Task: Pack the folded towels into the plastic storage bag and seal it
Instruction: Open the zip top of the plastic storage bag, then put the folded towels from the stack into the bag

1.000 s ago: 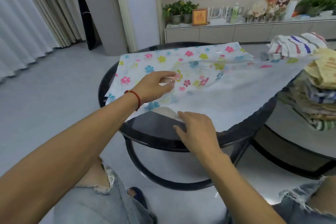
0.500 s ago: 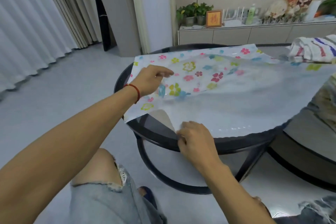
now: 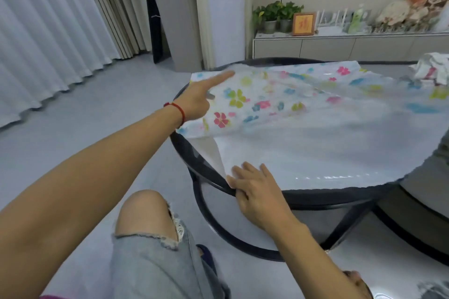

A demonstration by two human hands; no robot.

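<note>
The plastic storage bag (image 3: pixel 315 143), clear with coloured flowers printed on its upper layer, lies spread over the round black table (image 3: pixel 323 198). My left hand (image 3: pixel 198 102) is at the bag's left edge and holds the flowered upper layer raised, index finger stretched along it toward the far corner. My right hand (image 3: pixel 255 188) grips the plain lower layer at its near left corner, against the table rim. A striped folded towel (image 3: pixel 431 70) rests at the bag's far right. A blurred shape at the right edge may be more towels.
A low cabinet (image 3: pixel 340 46) with plants, a frame and bottles stands behind the table. A tall white unit (image 3: pixel 223 19) and curtains (image 3: pixel 48 31) are to the far left. My knee (image 3: pixel 143 213) is just left of the table's ring base. Grey floor lies to the left.
My left hand slid toward the bag's far left corner, lifting the flowered layer higher with the index finger now extended. My right hand stayed on the near corner. The view turned left, so the towel stack left view.
</note>
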